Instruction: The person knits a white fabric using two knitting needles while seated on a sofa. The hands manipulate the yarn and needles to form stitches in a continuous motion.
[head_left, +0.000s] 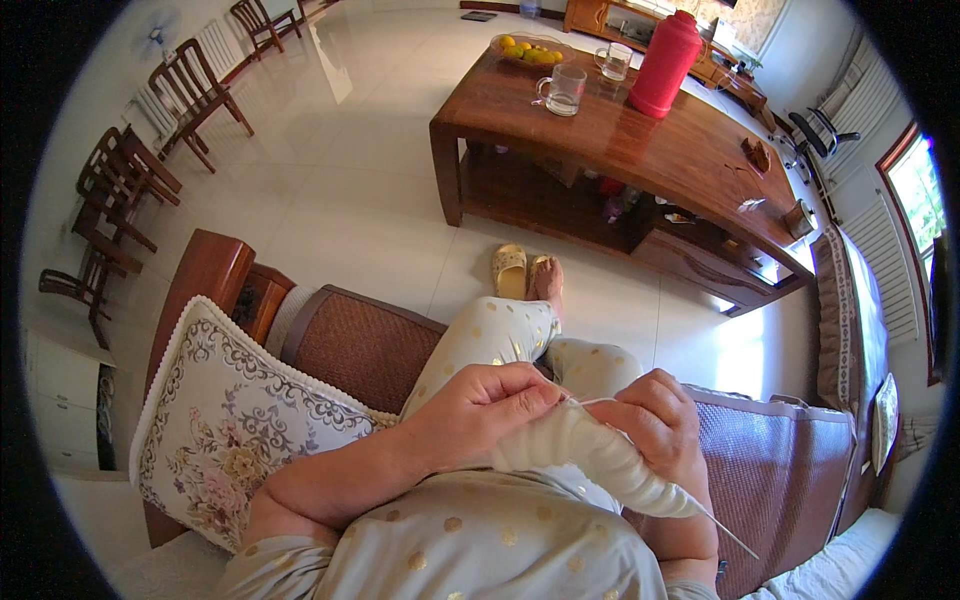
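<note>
White knitted fabric (592, 450) lies bunched over my lap between both hands. My left hand (502, 401) pinches its upper edge between thumb and fingers. Close beside it, my right hand (656, 420) is closed on the knitting's right side, with a strand of white yarn (596, 400) running between the two hands. A thin knitting needle (731, 536) sticks out of the fabric's lower right end, below my right hand. The other needle tips are mostly hidden by my fingers.
A floral cushion (247, 420) rests at the left on the wooden sofa. Ahead stands a wooden coffee table (525, 124) with a red thermos flask (665, 64), glass mugs (566, 90) and a fruit bowl (531, 60). A yellow clog (510, 271) is on the floor.
</note>
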